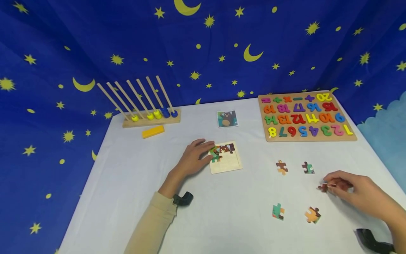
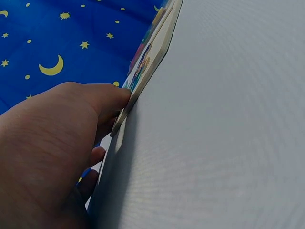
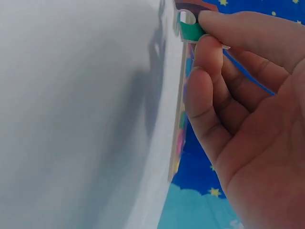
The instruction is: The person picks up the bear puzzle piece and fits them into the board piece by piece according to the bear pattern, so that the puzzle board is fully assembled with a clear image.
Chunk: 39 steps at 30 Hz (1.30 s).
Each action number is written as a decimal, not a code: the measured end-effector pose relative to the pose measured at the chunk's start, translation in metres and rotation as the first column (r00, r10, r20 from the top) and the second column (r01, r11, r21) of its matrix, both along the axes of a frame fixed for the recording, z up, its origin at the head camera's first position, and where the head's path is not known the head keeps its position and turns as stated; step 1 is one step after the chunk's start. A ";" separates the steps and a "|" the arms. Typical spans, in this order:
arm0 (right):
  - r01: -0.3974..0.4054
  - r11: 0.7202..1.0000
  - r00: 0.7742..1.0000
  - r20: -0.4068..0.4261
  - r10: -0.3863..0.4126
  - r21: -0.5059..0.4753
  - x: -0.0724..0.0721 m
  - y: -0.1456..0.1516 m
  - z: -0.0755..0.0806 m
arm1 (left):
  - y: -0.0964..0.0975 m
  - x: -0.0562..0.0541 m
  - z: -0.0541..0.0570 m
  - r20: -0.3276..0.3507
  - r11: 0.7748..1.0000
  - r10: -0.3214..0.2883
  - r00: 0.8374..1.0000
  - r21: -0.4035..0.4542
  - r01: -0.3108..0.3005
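A small wooden puzzle board (image 1: pixel 226 166) lies on the table, its upper and left parts filled with bear-picture pieces (image 1: pixel 223 149). My left hand (image 1: pixel 195 158) rests at the board's left side; its thumb (image 2: pixel 112 98) touches the edge and the other fingers reach the upper left corner. Between thumb and fingertips, my right hand (image 1: pixel 356 190) pinches a brown and green puzzle piece (image 3: pixel 192 31) just above the cloth. Left of that hand are several loose pieces: a brown one (image 1: pixel 281 167), a dark and green one (image 1: pixel 307 168), a green one (image 1: pixel 278 211) and an orange-brown one (image 1: pixel 313 215).
Behind the board lies a bear picture card (image 1: pixel 227 119). A number board (image 1: pixel 309 118) sits at the back right. At the back left stands a peg counter (image 1: pixel 152 120) with tall rods, a yellow block (image 1: pixel 153 132) before it. A starry blue curtain (image 1: pixel 222 42) hangs behind.
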State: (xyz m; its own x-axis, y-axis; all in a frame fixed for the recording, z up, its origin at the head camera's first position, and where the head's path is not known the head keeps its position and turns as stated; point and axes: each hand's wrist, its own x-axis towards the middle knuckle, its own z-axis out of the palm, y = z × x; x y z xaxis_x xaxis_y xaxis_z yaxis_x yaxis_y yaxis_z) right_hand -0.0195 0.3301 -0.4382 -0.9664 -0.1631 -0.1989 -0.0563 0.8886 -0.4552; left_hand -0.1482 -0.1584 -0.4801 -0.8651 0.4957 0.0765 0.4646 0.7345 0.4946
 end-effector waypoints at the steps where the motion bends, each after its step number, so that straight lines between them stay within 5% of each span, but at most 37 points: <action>1: -0.009 1.000 1.000 -0.018 0.009 -0.004 -0.002 -0.001 0.002 | 0.000 0.000 0.000 -0.002 1.000 -0.001 1.000 -0.001 0.001; 15: -0.177 0.967 0.967 -0.218 0.136 -0.184 -0.034 -0.023 0.016 | -0.001 0.000 0.001 -0.006 1.000 -0.005 1.000 0.015 0.005; 39: -0.253 0.901 0.967 -0.108 0.230 -0.352 -0.091 -0.082 0.006 | 0.000 0.001 0.003 0.009 1.000 0.000 1.000 0.015 0.000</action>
